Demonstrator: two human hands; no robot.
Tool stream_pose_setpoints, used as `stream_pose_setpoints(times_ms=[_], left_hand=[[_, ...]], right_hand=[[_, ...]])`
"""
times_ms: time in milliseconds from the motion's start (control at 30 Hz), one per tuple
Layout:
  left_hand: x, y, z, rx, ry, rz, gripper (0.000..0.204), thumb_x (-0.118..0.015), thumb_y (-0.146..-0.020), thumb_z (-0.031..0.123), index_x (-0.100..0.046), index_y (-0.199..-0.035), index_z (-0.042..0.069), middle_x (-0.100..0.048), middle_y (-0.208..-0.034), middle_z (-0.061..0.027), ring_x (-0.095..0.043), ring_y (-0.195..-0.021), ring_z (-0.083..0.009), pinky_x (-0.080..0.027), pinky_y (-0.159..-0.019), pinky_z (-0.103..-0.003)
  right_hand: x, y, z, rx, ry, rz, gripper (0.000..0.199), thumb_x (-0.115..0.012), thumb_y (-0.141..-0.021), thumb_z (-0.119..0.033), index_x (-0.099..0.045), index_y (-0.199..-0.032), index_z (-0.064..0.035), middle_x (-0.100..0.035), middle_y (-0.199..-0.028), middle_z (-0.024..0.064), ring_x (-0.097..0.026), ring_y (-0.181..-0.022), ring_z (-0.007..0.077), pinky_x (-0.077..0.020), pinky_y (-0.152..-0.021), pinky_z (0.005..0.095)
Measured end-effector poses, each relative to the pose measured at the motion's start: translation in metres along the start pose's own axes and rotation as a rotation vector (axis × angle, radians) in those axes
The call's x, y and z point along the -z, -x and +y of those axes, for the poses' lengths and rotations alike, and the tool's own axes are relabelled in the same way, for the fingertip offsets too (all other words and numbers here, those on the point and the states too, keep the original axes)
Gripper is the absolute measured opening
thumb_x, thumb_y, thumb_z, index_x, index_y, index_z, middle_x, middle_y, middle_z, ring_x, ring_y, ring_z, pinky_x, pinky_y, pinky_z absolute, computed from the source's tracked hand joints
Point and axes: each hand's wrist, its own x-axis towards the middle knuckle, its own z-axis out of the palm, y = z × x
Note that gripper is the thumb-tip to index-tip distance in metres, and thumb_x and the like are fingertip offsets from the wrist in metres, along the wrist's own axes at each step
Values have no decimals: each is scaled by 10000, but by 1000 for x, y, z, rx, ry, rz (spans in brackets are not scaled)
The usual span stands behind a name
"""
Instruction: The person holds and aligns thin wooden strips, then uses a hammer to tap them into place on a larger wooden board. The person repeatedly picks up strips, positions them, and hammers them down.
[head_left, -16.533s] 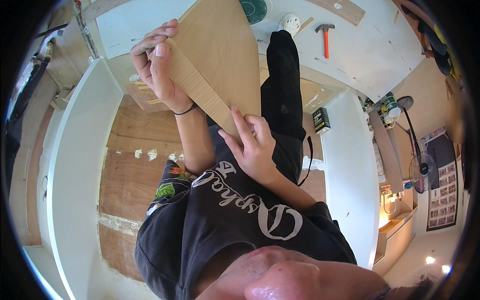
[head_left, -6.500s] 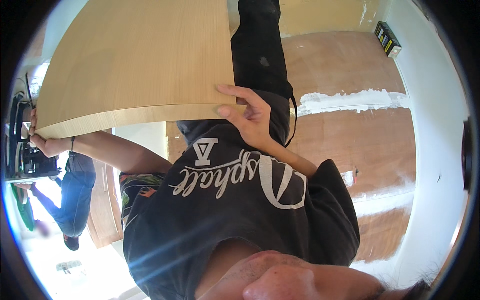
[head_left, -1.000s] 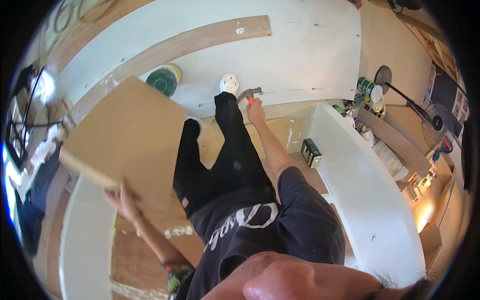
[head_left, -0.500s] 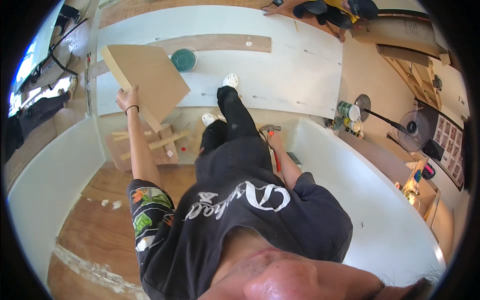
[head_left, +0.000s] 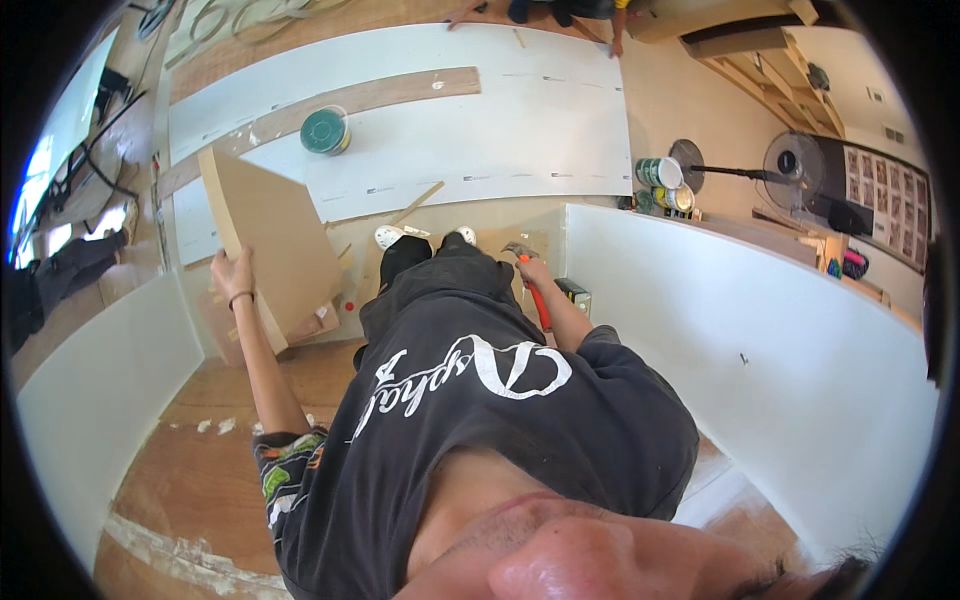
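While the left hand [head_left: 232, 272] clamps its fingers on the plywood board's [head_left: 280, 240] edge, the right hand [head_left: 533, 270], right of that board, grips a red-handled hammer [head_left: 530, 280].

A carpentry workshop is indicated by white sheet panels [head_left: 470, 130], stacked timber [head_left: 760, 50], paint tins [head_left: 660, 175] and a plywood floor [head_left: 190, 470].

Just the one fisheye cam on my head, pointing pretty much straight down my chest and legs to the floor [head_left: 200, 400], close enough that my chin fills the bottom edge, with the white panels [head_left: 760, 340] bending at the rim.
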Motion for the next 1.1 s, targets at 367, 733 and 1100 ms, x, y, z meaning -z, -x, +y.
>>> stream_pose_setpoints(times_ms=[367, 733, 1100], left_hand=[[-38, 124, -20, 202, -59, -143, 456, -791, -678, 272, -724, -1047, 13, -736, -1015, -194, -707, -958, -335, -535, -852, -414], [-62, 215, -21, 323, 176, -36, 377, -797, -698, 235, -730, -988, 4, -743, -963, -192, -719, -921, -325, -538, -843, -404], [-79, 235, -40, 297, 133, 18, 355, -792, -716, 263, -689, -930, 0, -732, -916, -193, -712, -874, -345, -535, -785, -416]], right_hand=[[3, -10, 22, 401, 147, -70, 339, -598, -845, -296, -613, -680, 0, -600, -573, 147, -615, -484, 259, -464, -462, 392], [25, -47, 81, 219, 444, -171, 355, -664, -841, -307, -640, -787, 43, -627, -600, 181, -671, -533, 297, -495, -472, 429], [-31, -79, -46, 521, 55, 81, 268, -652, -872, -255, -598, -980, -16, -603, -600, 101, -628, -496, 212, -498, -481, 366]])
